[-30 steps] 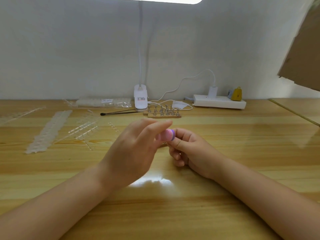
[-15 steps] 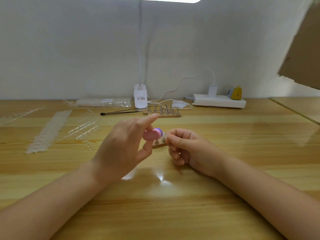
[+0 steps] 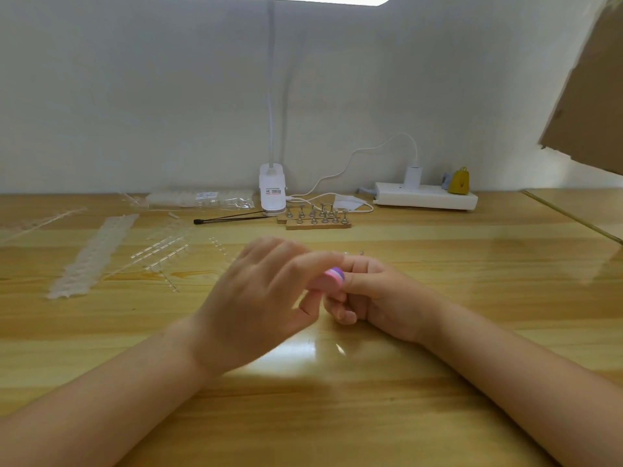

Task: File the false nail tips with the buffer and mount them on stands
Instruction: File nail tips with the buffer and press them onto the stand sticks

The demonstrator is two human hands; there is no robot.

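2 hands meet at middle of table [image 3: 472, 332]. Left hand [image 3: 256, 305] pinches pink buffer [image 3: 332, 281], rubbing against right hand [image 3: 374, 291], fingers curled, likely pinching nail tip, hidden. Stands [image 3: 317, 217] wait near back edge.

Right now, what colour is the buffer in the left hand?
Pink with purple layers at its end, the buffer shows best in the head view.

Left hand [image 3: 259, 298] at 9 o'clock pinches the buffer [image 3: 332, 279] between thumb and forefinger; right hand [image 3: 374, 294] at 3 o'clock is curled, fingertips meeting it.
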